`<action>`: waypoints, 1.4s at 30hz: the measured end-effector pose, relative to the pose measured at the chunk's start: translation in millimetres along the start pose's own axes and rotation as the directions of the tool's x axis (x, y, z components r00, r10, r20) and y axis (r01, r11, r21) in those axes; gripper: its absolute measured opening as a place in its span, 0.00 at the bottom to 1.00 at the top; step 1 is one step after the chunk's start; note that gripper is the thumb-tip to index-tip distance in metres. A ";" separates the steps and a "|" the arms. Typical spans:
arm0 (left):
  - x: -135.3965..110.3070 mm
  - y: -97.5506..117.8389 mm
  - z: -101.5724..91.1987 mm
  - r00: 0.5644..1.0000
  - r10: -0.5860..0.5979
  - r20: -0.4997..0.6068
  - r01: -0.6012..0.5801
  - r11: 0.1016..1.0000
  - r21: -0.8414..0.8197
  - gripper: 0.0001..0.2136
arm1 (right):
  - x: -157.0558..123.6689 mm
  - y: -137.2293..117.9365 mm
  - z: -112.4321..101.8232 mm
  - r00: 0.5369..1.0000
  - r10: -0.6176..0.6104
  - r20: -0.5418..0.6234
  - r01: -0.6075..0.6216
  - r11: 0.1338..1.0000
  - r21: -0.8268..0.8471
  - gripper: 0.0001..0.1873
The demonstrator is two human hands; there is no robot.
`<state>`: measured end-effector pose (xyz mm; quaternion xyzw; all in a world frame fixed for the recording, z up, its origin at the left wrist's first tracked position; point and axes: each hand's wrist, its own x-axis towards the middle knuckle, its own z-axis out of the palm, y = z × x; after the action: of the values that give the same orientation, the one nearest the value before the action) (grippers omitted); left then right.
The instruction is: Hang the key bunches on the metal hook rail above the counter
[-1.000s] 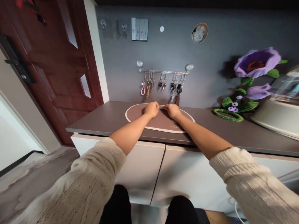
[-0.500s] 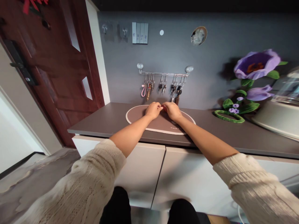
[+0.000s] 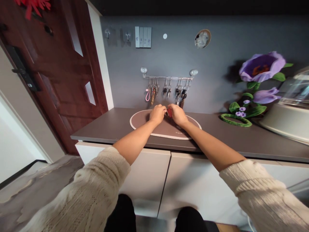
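My left hand (image 3: 157,114) and my right hand (image 3: 177,114) are close together above a brown oval mat (image 3: 142,121) with a pale rim. The right hand is closed on a small red object (image 3: 169,112); most of it is hidden by the fingers, so its kind does not show. My left fingertips are pinched right beside it, and what they hold, if anything, is too small to make out. Behind the hands, several bunches of keys (image 3: 178,92) hang from a clear hook rail (image 3: 169,77) on the grey wall.
The mat lies on a dark countertop (image 3: 103,124) over white cabinet doors (image 3: 142,174). Purple fabric flowers (image 3: 263,67) and a pale dome-lidded container (image 3: 287,120) stand to the right. A dark red door (image 3: 60,64) is at the left.
More of the red object shows between my hands now, as the fingers have shifted slightly. The camera view has moved a little; the hands remain over the mat.
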<state>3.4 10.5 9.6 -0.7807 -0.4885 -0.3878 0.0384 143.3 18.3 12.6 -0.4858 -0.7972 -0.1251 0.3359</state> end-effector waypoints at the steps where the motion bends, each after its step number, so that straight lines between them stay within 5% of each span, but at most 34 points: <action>1: -0.2 0.6 -0.9 1.000 0.011 0.003 -0.011 1.000 0.012 0.09 | 0.4 -0.2 0.3 1.000 0.019 0.000 -0.019 1.000 0.008 0.17; 9: -0.7 3.7 -3.3 0.995 0.098 0.009 -0.098 0.994 0.042 0.10 | 0.4 -7.3 -9.3 0.967 0.220 0.125 -0.235 0.964 0.120 0.15; 16: -0.2 1.6 0.8 0.996 0.063 -0.060 -0.065 0.997 -0.033 0.10 | -0.4 -2.4 -7.1 0.980 0.149 0.130 -0.158 0.986 0.062 0.15; 23: 4.9 -4.7 8.4 0.993 -0.014 -0.118 -0.025 0.947 -0.320 0.07 | -3.2 -3.1 -6.1 0.973 0.138 0.186 -0.158 0.983 0.093 0.13; 34: 10.0 -12.2 20.2 0.966 -0.215 -0.145 0.061 0.734 -0.677 0.05 | -2.9 -8.9 -11.1 0.994 0.103 -0.026 -0.087 0.930 0.357 0.09; 42: 7.9 -8.3 18.6 0.971 -0.206 -0.123 0.051 0.681 -0.731 0.06 | -1.1 -7.0 -9.5 0.982 0.180 -0.050 -0.128 0.840 0.527 0.11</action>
<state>9.2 28.8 -1.0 -0.6542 -0.3439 -0.6249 -0.2514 141.6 9.1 19.9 -0.4324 -0.7421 0.0995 0.5024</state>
